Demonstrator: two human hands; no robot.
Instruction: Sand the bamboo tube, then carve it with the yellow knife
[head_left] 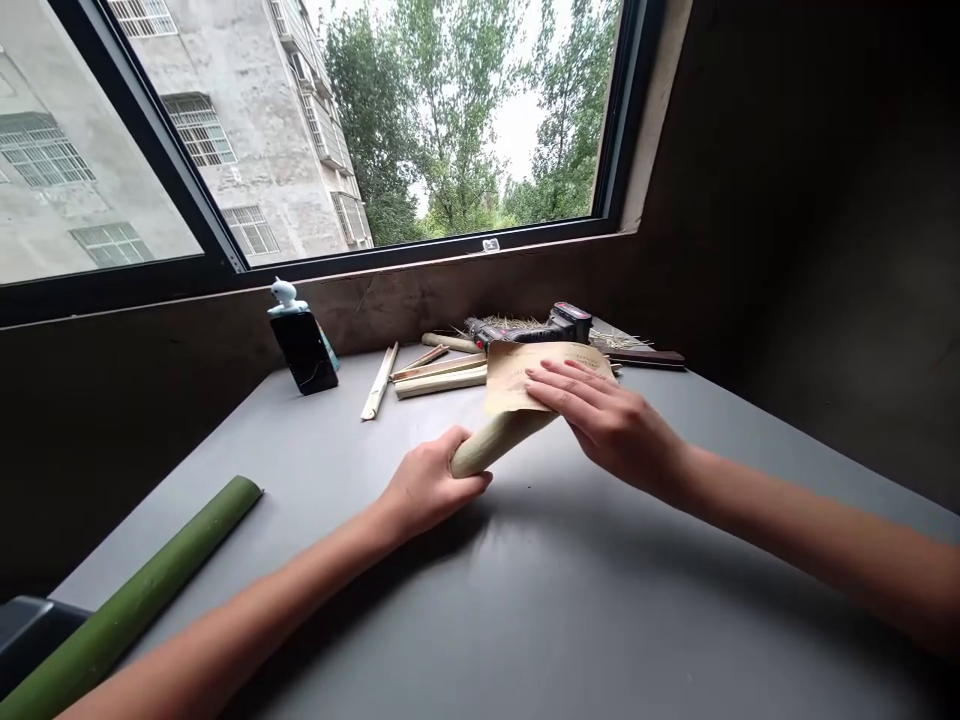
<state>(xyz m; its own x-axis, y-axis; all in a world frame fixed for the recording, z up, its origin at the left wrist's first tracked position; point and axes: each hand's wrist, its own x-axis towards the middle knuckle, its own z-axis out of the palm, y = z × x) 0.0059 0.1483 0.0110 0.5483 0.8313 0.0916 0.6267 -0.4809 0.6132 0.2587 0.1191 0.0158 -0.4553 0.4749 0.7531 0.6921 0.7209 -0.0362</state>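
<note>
Pale bamboo piece (491, 447), held just above the tabletop (525, 600): left hand (427, 490) closed round its near end, right hand (607, 420) flat, fingers extended, pressing a brown paper sheet (517, 375) over its far end. Surface already pale; rubbing seemingly midway. Beyond the right hand: split strips (439, 375), drill (540, 328). Left of the left hand: green bamboo (142, 590).

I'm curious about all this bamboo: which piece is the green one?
The long bamboo at the near-left edge of the table, touched by neither hand. The held piece in the left hand and the strips by the window are pale tan.
</note>
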